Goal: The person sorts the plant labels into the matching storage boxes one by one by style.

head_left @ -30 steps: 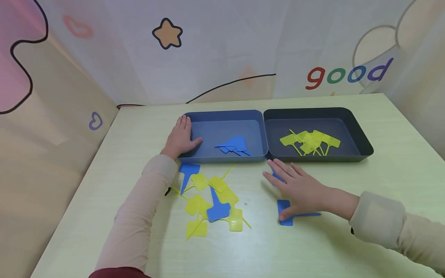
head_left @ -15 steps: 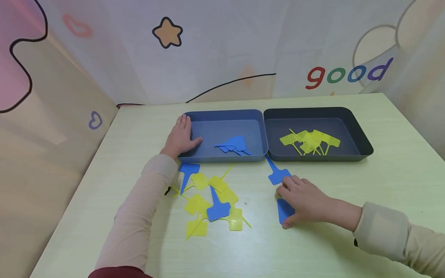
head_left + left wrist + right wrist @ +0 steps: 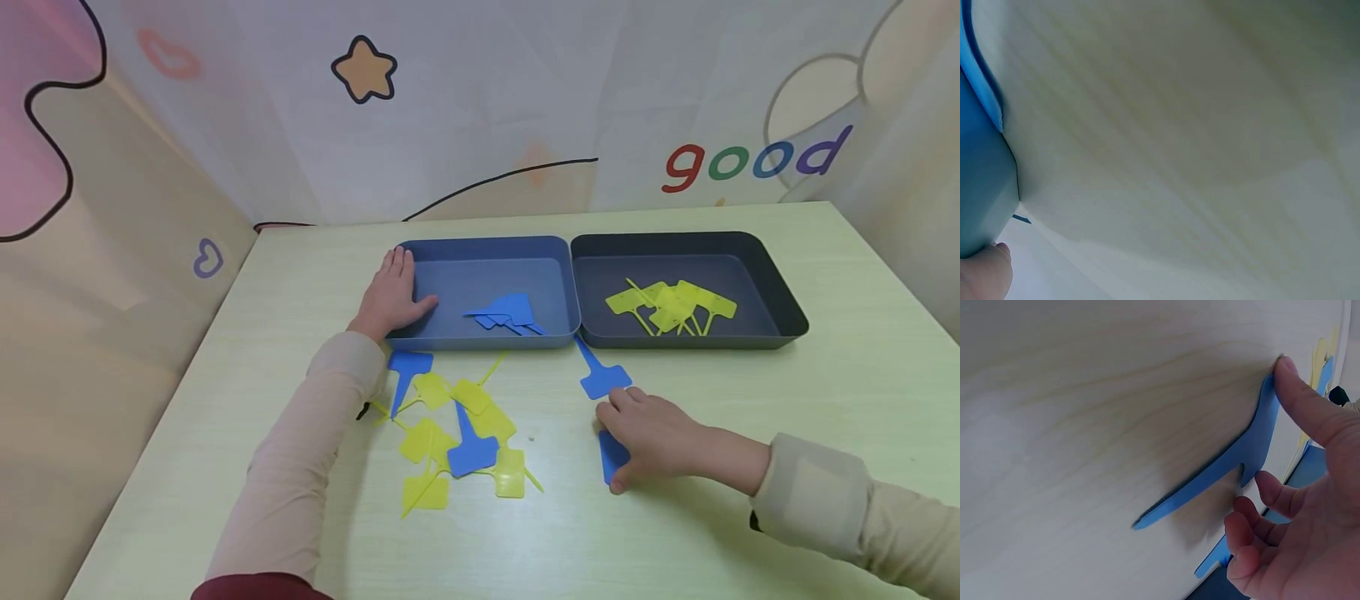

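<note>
My left hand rests on the left end of a blue-grey tray, fingers straight along the rim and thumb over the inside. On the table to the right, my right hand pinches a blue T-shaped plant label by opposite edges of its head, thumb against fingers. Its stem points away from the fingers in the right wrist view; the hand hides it in the head view. Just beyond lies another blue plant label, its stem tip at the trays. Several blue plant labels lie in the blue-grey tray.
A dark tray adjoins the blue-grey one on the right and holds several yellow plant labels. In front of the left tray, yellow labels lie loosely overlapped with two blue ones. A printed curtain hangs behind the table.
The right hand has drawn back slightly from the farther blue label, and its fingers have closed in on the nearer one. The left hand stays on the tray.
</note>
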`<action>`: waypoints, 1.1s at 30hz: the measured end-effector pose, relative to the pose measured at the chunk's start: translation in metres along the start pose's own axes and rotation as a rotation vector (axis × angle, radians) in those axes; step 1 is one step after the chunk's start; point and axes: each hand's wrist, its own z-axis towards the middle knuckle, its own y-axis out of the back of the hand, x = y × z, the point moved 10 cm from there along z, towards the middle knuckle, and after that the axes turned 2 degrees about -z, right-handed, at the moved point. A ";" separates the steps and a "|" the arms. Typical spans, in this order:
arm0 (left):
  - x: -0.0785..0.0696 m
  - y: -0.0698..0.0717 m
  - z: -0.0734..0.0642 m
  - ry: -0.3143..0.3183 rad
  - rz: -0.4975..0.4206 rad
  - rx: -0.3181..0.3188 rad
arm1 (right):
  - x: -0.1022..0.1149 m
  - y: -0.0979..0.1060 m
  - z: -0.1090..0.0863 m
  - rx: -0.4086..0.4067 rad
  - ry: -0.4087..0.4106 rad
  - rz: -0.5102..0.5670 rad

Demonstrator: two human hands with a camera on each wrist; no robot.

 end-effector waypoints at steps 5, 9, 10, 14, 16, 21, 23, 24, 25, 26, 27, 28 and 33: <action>0.000 -0.001 0.001 -0.007 0.013 -0.005 | 0.000 -0.003 0.003 0.066 -0.038 0.058; 0.000 -0.001 0.001 -0.007 0.022 -0.004 | -0.001 -0.006 0.005 0.120 -0.059 0.101; 0.000 -0.001 0.001 -0.006 0.022 -0.002 | -0.001 -0.006 0.005 0.131 -0.065 0.109; 0.002 -0.003 0.003 0.005 0.006 0.012 | -0.003 -0.003 0.007 0.157 -0.087 0.132; 0.004 -0.006 0.006 0.013 0.000 0.021 | -0.004 0.002 0.007 0.150 -0.083 0.140; 0.007 -0.010 0.010 0.009 0.001 0.005 | -0.003 0.018 0.010 0.114 -0.033 0.143; 0.006 -0.007 0.008 0.004 -0.004 -0.005 | -0.003 0.023 0.012 0.116 -0.011 0.144; 0.004 -0.006 0.006 0.010 -0.007 0.010 | -0.004 0.025 0.013 0.119 -0.002 0.145; 0.003 -0.004 0.005 0.004 -0.002 0.007 | -0.005 0.028 0.014 0.119 0.011 0.146; 0.002 -0.003 0.004 0.000 -0.001 0.000 | -0.006 0.031 0.015 0.118 0.024 0.153; 0.001 -0.002 0.002 -0.003 0.002 -0.002 | -0.007 0.035 0.016 0.120 0.035 0.173; 0.000 -0.001 0.001 -0.004 0.009 0.000 | -0.007 0.038 0.017 0.122 0.049 0.198; -0.001 0.000 0.000 -0.004 0.016 -0.010 | -0.014 0.057 0.027 0.145 0.075 0.441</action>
